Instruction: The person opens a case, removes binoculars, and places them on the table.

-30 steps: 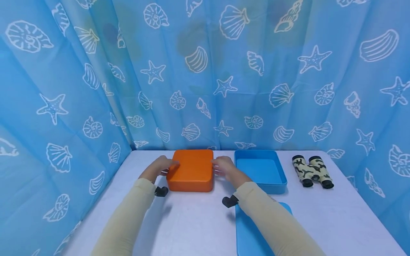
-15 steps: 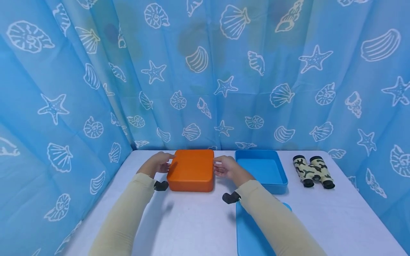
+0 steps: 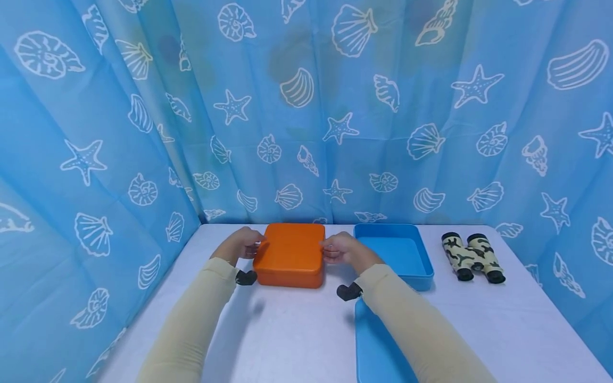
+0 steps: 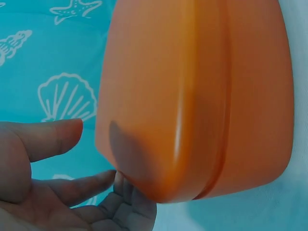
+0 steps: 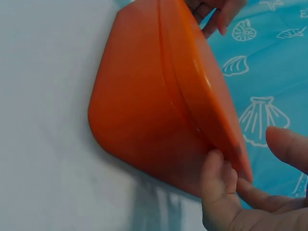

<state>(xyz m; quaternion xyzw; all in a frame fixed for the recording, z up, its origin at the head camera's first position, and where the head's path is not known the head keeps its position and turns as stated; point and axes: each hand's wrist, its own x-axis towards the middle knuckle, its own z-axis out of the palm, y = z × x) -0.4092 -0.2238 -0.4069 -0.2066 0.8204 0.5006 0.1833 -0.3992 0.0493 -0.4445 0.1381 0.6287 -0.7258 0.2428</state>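
An orange box [image 3: 289, 255] with its orange lid [image 5: 202, 82] on top sits at the back of the white table [image 3: 297, 330]. My left hand [image 3: 241, 243] grips its left edge; in the left wrist view the fingers [image 4: 120, 192] curl under a corner of the box [image 4: 192, 96] and the thumb stands off it. My right hand [image 3: 340, 247] holds the right edge. In the right wrist view its fingers [image 5: 219, 178] sit under the lid's rim, which gapes slightly from the box [image 5: 139, 106].
An open blue box [image 3: 423, 266] stands just right of the orange one, and its blue lid [image 3: 378, 346] lies flat in front, under my right forearm. Camouflage binoculars [image 3: 471, 257] lie at the far right. A blue seashell curtain [image 3: 306, 106] closes the back and sides.
Both hands have slid from the top of the lid to its side edges and curled there. The lid's right edge now stands slightly off the box.
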